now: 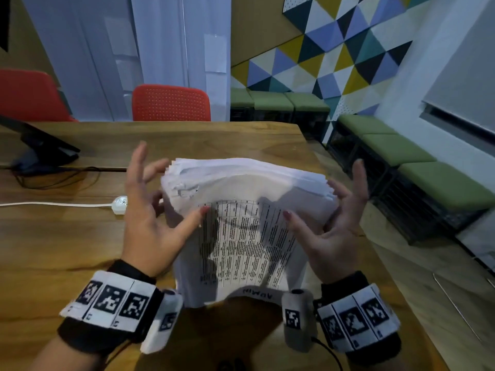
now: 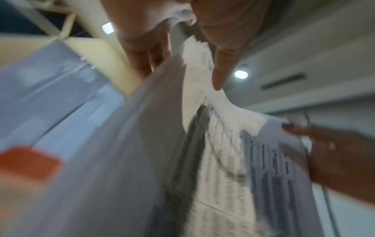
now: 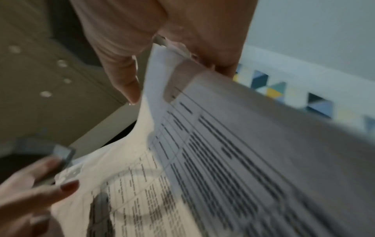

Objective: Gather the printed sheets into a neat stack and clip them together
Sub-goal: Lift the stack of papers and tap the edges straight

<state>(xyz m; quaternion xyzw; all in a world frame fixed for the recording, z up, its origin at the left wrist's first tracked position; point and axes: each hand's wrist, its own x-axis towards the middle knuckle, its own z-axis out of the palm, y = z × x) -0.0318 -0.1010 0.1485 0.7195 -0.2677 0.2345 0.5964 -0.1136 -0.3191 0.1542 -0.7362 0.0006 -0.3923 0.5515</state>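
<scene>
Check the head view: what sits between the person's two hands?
The stack of printed sheets, held upright between left hand and right hand; the head view shows it.

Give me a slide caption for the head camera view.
Both hands, left hand and right hand, square a stack of printed sheets above the wooden table.
</scene>
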